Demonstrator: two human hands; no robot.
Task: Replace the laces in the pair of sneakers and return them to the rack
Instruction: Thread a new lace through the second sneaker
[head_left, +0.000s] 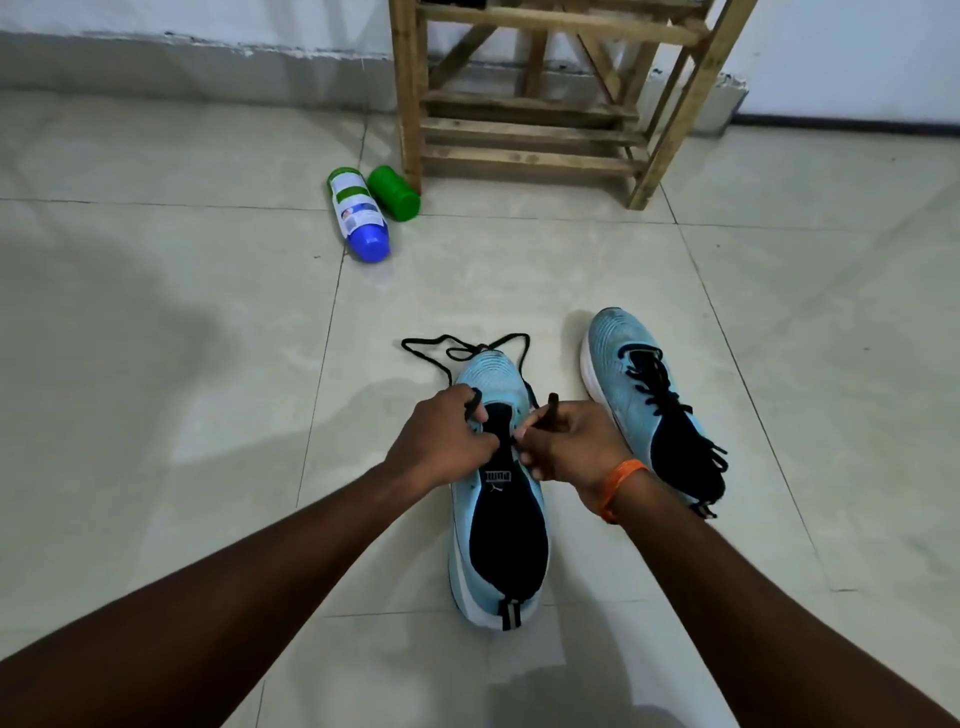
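Left hand (441, 441) and right hand (571, 447) work a black lace (467, 345) at a pale-blue sneaker (498, 545) on the tiled floor (156, 364).

The left hand curls its fingers round one strand over the front eyelets; the right hand, above an orange wristband (621, 486), pinches the other strand, whose tip sticks up. The sneaker lies toe away from the person: pale-blue knit, black tongue and collar, white sole, striped heel tab, with slack lace looping on the floor past its toe. Just right of it, not touching, the second sneaker (649, 395) lies angled, laced in black with loose ends at the collar. On the left, open tiles run to the wall (182, 57). A white bottle (358, 213) with a blue cap and a green bottle (394, 193) lie side by side by the left leg of the wooden rack (519, 130). The rack stands at the wall, with bare floor between it and the sneakers.
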